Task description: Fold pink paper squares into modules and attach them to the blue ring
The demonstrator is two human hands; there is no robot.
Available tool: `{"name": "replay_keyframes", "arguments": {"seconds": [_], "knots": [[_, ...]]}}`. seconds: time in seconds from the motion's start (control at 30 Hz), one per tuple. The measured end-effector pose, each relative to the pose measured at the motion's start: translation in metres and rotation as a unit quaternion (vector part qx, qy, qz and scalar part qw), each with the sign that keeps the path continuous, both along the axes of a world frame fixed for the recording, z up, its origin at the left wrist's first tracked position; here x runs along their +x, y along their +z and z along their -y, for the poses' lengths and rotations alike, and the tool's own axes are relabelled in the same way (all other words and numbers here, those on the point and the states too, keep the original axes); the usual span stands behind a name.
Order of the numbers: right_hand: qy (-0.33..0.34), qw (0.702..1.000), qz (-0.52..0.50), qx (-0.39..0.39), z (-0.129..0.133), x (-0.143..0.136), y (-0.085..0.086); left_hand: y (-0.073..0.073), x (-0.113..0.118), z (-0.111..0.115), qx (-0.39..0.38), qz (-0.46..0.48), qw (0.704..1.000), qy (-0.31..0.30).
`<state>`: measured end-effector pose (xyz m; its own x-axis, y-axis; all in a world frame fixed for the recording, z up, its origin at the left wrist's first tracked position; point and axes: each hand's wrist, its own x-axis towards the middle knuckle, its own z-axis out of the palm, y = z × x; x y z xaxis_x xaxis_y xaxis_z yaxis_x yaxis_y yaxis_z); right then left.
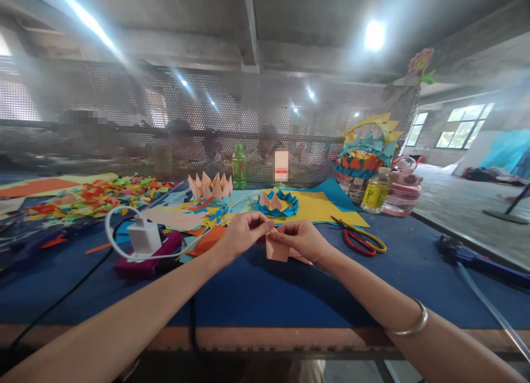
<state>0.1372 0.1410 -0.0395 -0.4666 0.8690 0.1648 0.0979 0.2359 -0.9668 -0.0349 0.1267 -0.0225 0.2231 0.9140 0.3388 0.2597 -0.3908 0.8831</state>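
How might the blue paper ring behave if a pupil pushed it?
The blue paper ring would probably slide, not roll, since it lies flat. It should be light: folded paper around an open middle. Its standing peach points may bend.

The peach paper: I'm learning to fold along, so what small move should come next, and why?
Probably pinch along the top of the peach paper to firm any fold: the left hand and right hand hold it there, its lower part showing below them. Crease sharpness is unclear.
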Motion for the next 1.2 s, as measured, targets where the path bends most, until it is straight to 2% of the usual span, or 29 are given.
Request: {"name": "replay_keyframes", "arguments": {"seconds": [0.17, 0.37, 0.77, 1.03, 1.2], "knots": [[-0.002, 1.0, 0.015, 0.014, -0.003, 0.001, -0.003, 0.003, -0.001, 0.002, 0.007, -0.043, 0.999, 0.006], [-0.004, 0.999, 0.043, 0.026, -0.008, 0.003, -0.006, -0.002, -0.006, -0.004, 0.072, -0.073, 0.992, 0.07], [-0.028, 0.997, 0.05, 0.058, -0.009, 0.002, -0.003, -0.002, -0.003, -0.005, 0.033, 0.011, 0.997, 0.073], [-0.046, 0.994, 0.048, 0.084, -0.012, 0.003, -0.004, -0.001, -0.004, -0.007, 0.033, 0.021, 0.996, 0.082], [-0.035, 0.995, 0.046, 0.084, -0.012, 0.003, -0.004, 0.001, -0.004, -0.006, 0.015, 0.039, 0.996, 0.082]]}}
